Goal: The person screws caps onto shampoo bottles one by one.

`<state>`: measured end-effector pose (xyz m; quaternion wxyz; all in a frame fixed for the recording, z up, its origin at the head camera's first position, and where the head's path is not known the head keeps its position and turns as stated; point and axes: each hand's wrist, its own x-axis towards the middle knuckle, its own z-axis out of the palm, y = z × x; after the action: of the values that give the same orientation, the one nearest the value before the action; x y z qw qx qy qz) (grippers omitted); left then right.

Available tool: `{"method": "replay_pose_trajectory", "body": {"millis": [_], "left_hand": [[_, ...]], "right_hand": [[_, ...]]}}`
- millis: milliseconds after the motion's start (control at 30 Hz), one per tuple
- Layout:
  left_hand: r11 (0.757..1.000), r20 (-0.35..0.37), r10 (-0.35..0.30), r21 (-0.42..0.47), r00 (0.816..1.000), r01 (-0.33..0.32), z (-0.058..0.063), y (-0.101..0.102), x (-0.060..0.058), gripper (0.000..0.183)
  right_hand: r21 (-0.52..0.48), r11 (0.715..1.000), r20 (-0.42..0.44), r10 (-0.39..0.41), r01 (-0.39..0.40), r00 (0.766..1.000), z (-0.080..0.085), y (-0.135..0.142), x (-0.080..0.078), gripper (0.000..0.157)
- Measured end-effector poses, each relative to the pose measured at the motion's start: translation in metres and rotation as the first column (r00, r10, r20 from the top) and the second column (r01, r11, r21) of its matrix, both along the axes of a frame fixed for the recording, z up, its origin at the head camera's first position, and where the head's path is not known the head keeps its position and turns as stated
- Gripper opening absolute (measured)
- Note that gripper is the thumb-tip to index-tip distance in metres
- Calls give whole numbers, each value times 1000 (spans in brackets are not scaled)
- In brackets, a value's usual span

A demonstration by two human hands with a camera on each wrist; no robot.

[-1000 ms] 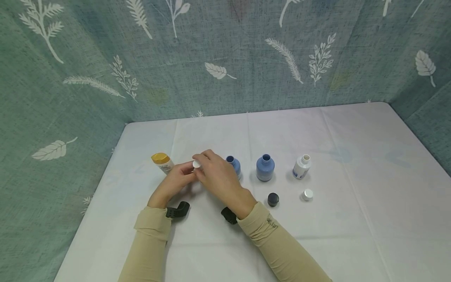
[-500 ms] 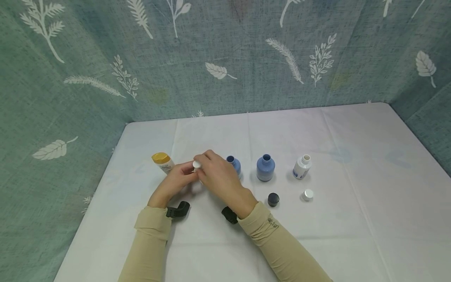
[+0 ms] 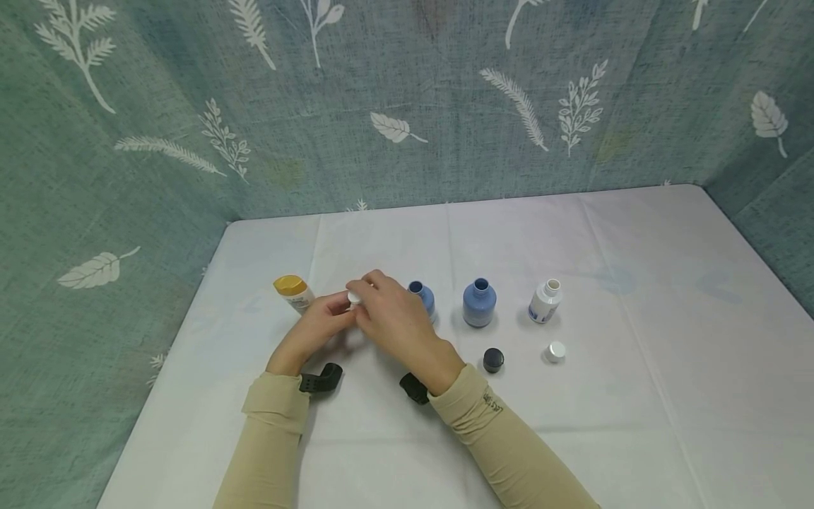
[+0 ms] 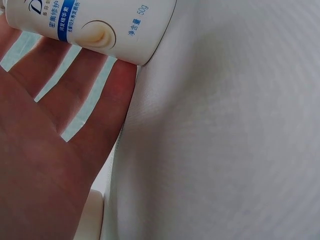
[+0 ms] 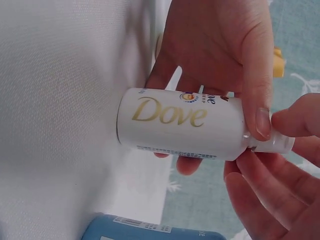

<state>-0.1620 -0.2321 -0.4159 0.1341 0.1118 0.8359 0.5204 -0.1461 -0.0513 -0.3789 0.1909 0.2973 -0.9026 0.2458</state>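
Observation:
In the right wrist view, my left hand (image 5: 215, 50) grips a white Dove bottle (image 5: 170, 120), its thumb across the shoulder and neck. The fingers and thumb of my right hand (image 5: 280, 200) pinch the white cap (image 5: 281, 143) at the bottle's neck. The bottle's base is right at the white tabletop. From the head view, my left hand (image 3: 313, 332) and right hand (image 3: 400, 325) meet at the cap and hide most of the bottle. The left wrist view shows the bottle's printed lower side (image 4: 95, 30) against the left fingers.
A yellow-capped white bottle (image 3: 294, 288) stands just left of my hands. To the right are an uncapped blue bottle (image 3: 426, 302) partly behind my right hand, another blue one (image 3: 479, 304) and an uncapped white bottle (image 3: 543, 304). Nearer lie a black cap (image 3: 492, 360) and white cap (image 3: 555, 352).
The right fingers shift slightly around the white cap, covering more of it than half a second ago. The left hand and the other bottles stay in place.

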Motion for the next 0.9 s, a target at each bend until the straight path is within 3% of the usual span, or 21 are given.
{"method": "replay_pose_trajectory", "body": {"millis": [100,400,700,900], "left_hand": [[1000,-11,-6,5,1000,6,-7,-3,-3,26],[1000,-19,-12,15,1000,13,-8,-3,-3,34],[1000,3,-11,14,1000,11,16,7,7,36],[1000,6,-7,-2,1000,7,18,8,8,33]], "right_hand": [[7,1000,4,8,-8,1000,1,0,0,29],[-32,999,-3,25,-25,1000,0,1,0,25],[-60,998,3,16,-16,1000,-1,0,-1,25],[-5,1000,21,3,-3,1000,1,0,0,30]]}}
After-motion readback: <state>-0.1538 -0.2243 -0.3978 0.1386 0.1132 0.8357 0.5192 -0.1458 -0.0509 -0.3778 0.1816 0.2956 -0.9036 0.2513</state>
